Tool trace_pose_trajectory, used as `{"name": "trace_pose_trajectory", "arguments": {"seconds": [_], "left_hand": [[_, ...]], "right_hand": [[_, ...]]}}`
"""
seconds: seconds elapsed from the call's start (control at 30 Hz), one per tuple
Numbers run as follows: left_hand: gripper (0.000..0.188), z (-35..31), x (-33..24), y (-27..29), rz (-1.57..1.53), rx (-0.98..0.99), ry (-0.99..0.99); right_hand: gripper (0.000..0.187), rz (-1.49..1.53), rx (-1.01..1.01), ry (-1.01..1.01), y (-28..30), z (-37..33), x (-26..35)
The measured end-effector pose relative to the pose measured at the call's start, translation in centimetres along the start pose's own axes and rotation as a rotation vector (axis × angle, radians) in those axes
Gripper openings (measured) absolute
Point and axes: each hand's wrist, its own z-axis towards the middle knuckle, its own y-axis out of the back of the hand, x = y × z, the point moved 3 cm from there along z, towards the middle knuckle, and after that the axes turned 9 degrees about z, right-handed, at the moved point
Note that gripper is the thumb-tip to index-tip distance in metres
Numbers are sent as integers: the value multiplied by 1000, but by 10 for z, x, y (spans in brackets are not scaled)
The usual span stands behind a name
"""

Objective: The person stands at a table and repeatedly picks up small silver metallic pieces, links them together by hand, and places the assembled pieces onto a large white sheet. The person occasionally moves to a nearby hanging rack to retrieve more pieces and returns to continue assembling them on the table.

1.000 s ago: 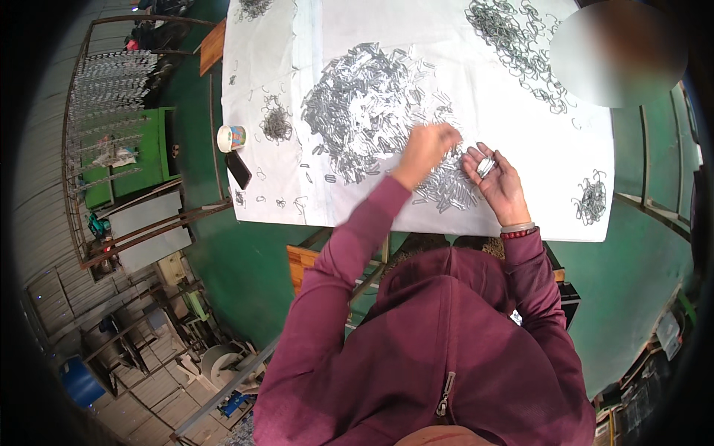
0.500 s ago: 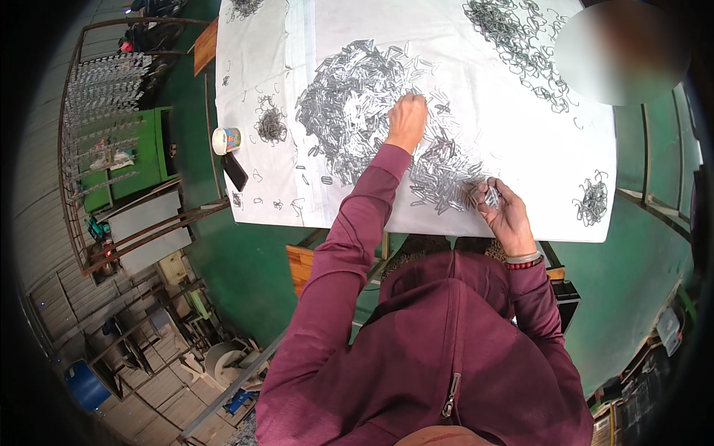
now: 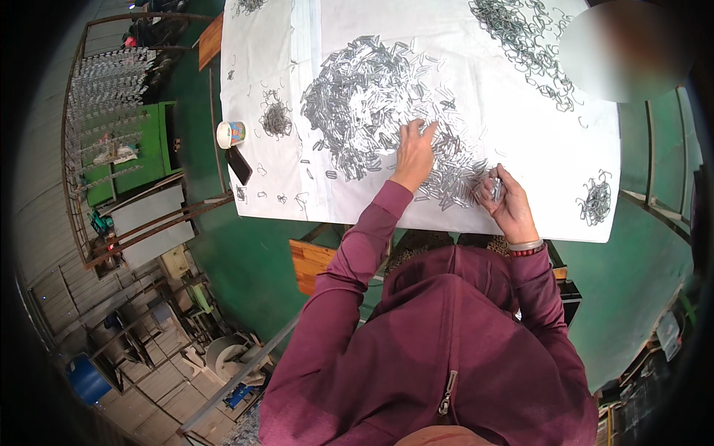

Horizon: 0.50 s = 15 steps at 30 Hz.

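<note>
Mid-frame clips (image 3: 357, 108) could be scattered by the left hand (image 3: 416, 154), fingers parted; those loosely gripped in the right hand (image 3: 511, 207), dropped

One large heap of silver pieces (image 3: 357, 104), four main dark wire piles (image 3: 506, 30), one cup (image 3: 231, 134), one phone (image 3: 239, 166)

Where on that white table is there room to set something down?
The widest nearly bare stretch of the white table lies between the right hand, the dark hook pile farther back and the small wire pile at the right edge. A narrower patch lies between the metal heap and the near edge. It's crowded around the left hand, at the heap.
</note>
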Motion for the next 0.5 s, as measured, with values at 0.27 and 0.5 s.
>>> {"name": "trace_pose_trajectory", "arguments": {"seconds": [0.27,0.5], "left_hand": [[48,-32,-5,-5,7,1,-60],[21,29,24,-3,-101,-54,-53]], "right_hand": [[23,-270,-246,138,-9,-36,18],[21,-106,-143,129,-6,-39,21]]}}
